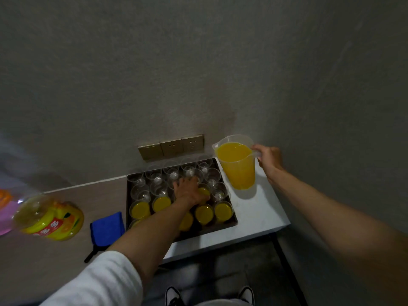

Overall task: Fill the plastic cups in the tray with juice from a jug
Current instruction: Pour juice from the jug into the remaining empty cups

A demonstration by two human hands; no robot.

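A person's left hand [190, 191] reaches into a dark rectangular tray [232, 221] of clear plastic cups [157, 176], its fingers [205, 198] curled round a cup [204, 191] of juice in the middle rows, while the right hand [269, 159] grips the handle of a translucent jug [237, 164] standing upright on the white bench [260, 214] just right of the tray. The jug, tapered and nearly full of opaque orange-yellow juice, sits near the bench's back right corner, close to the grey textured wall [198, 62]. The tray fills most of the bench's depth, its far edge against the wall under a brass-coloured row of sockets [171, 147] and its near edge close to the bench's front lip; a bare strip of bench lies to the right, between tray and side edge. The far rows of cups stand empty and glassy, rims touching; the near rows hold juice. Left of the tray, on a lower brownish surface [55, 257], lie a folded blue cloth [107, 227] just beside the tray and a large yellow-labelled bottle [48, 217] on its side, well apart from it. A white sleeve [99, 281] covers the left upper arm.
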